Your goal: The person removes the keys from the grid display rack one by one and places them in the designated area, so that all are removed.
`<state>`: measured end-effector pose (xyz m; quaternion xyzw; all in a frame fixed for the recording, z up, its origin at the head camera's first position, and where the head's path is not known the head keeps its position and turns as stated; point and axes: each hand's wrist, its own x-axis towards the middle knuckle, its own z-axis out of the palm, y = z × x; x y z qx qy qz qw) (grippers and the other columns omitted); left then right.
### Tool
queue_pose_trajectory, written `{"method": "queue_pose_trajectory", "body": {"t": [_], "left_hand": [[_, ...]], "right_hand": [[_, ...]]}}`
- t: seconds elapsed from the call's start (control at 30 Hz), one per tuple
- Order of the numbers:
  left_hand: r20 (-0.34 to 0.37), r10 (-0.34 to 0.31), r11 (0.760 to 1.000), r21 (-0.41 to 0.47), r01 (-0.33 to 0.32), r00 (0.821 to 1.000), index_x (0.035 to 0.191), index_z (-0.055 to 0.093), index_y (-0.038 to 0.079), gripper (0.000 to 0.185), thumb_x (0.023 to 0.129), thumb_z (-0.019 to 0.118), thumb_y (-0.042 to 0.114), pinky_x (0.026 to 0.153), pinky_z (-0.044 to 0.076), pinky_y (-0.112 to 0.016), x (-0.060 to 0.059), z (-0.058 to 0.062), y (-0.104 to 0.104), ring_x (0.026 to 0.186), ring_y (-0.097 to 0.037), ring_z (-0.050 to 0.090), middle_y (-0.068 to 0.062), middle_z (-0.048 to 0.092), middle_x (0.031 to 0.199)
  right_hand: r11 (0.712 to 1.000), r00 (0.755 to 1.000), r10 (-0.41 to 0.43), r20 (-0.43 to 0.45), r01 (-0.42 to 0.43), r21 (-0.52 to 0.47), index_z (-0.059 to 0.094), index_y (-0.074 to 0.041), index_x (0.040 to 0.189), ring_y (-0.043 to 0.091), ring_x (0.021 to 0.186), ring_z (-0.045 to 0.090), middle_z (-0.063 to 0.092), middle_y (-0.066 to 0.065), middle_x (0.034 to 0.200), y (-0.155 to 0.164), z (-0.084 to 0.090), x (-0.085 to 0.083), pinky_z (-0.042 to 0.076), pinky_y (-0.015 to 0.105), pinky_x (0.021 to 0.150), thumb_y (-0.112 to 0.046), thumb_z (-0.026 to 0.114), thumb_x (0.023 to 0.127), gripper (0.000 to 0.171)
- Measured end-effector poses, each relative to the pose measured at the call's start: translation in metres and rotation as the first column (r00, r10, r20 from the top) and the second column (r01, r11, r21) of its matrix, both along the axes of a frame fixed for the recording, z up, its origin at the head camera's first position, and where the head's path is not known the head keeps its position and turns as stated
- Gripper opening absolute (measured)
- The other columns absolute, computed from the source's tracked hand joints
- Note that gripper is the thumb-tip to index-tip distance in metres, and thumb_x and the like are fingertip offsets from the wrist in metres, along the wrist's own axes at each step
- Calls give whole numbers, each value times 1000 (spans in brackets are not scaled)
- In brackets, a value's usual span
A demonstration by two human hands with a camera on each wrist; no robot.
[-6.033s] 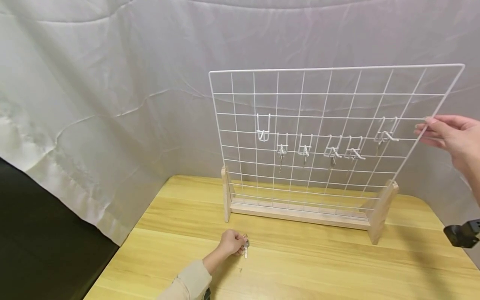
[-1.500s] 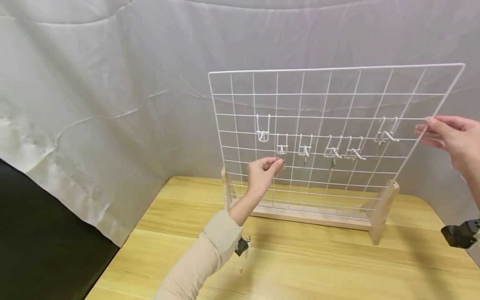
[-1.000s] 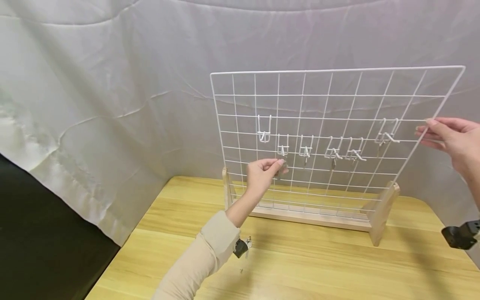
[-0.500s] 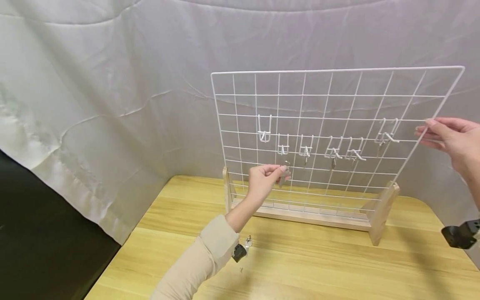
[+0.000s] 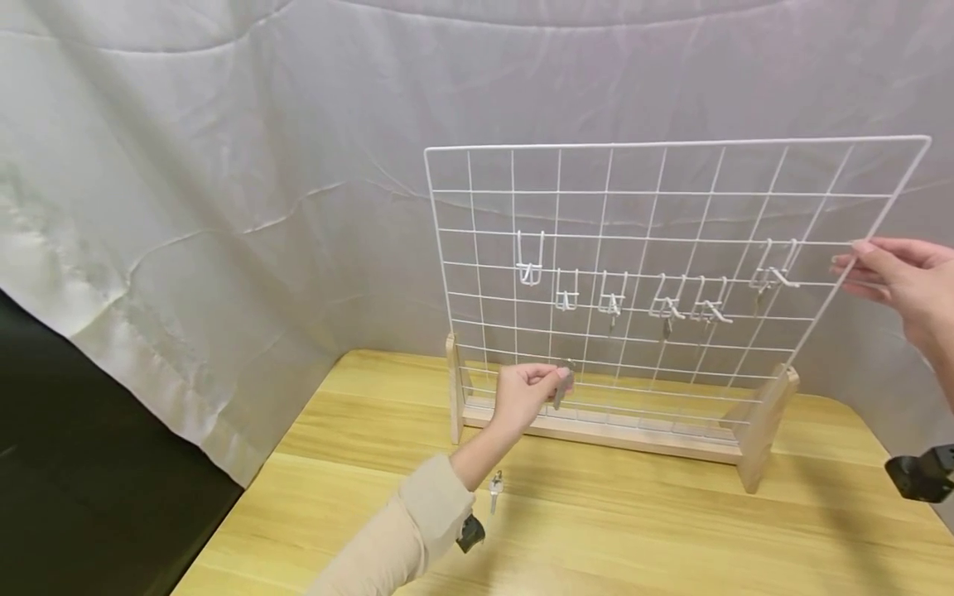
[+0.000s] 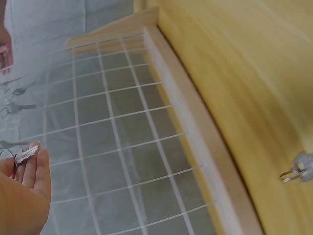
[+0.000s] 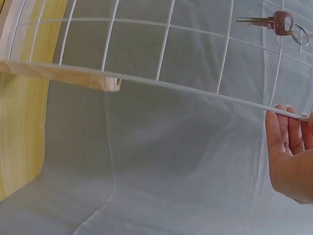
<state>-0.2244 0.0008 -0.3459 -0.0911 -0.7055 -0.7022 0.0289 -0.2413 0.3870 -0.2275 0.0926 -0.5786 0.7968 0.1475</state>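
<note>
My left hand (image 5: 553, 381) pinches a small silver key (image 5: 564, 386) low in front of the white wire grid (image 5: 671, 192), just above its wooden base (image 5: 596, 430). The left wrist view shows that key (image 6: 25, 155) and its ring at my left hand's fingertips (image 6: 41, 161). My right hand (image 5: 848, 261) pinches the grid's right edge wire about halfway up, seen as my right hand (image 7: 288, 142) on the wire in the right wrist view. The two leftmost white hooks (image 5: 566, 300) are bare. Hooks further right carry keys (image 7: 266, 21).
Another key (image 5: 495, 487) on a ring lies on the wooden table (image 5: 633, 530) near my left sleeve, the same key (image 6: 297, 167) showing in the left wrist view. A white cloth hangs behind the grid. The table's left edge drops to a dark floor.
My left hand lifted a key off the second hook from the left and lowered it towards the base. Earlier it set the other key on the table. The right hand stayed.
</note>
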Motion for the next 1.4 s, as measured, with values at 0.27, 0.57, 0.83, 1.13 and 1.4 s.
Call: {"method": "queue_pose_trajectory", "body": {"t": [0.27, 0.57, 0.83, 1.13, 1.4], "left_hand": [[53, -14, 1000, 16, 13, 998, 92, 67, -9, 19, 84, 67, 9, 70, 59, -26, -7, -38, 0, 80, -37, 69, -24, 69, 90], [74, -27, 999, 34, 25, 997, 92, 66, -12, 18, 84, 65, 4, 67, 59, -29, -1, -64, -6, 80, -39, 68, -27, 67, 92], [128, 2, 1000, 21, -5, 992, 91, 66, -12, 17, 85, 63, 3, 68, 59, -32, 6, -100, -17, 77, -36, 69, -27, 68, 93], [162, 23, 1000, -6, -23, 987, 89, 67, -12, 18, 86, 63, 5, 68, 60, -36, 11, -130, -26, 77, -39, 69, -27, 68, 88], [199, 46, 999, -35, -40, 979, 88, 67, -13, 15, 85, 63, 1, 61, 60, -28, 16, -143, -26, 72, -37, 69, -27, 68, 87]], "right_hand": [[999, 998, 33, -52, -34, -22, 69, -4, 83, 13, 61, 70, 73, 5, 70, 6, -5, -4, 57, 21, 53, 2, 53, 90, 19], [996, 996, 65, -68, -70, -62, 69, -2, 83, 15, 62, 70, 72, 8, 70, 3, -6, -4, 57, 22, 54, 5, 48, 92, 24], [988, 990, 93, -109, -105, -116, 67, 2, 84, 18, 63, 70, 72, 12, 71, 1, -5, -3, 58, 25, 55, 9, 44, 92, 26], [985, 988, 116, -99, -127, -118, 68, 2, 83, 18, 63, 70, 72, 12, 71, -2, -3, -4, 58, 24, 55, 9, 42, 93, 29], [991, 992, 85, -94, -94, -100, 68, 1, 83, 17, 62, 70, 72, 11, 70, -1, -5, -3, 57, 24, 54, 8, 44, 92, 27]]}}
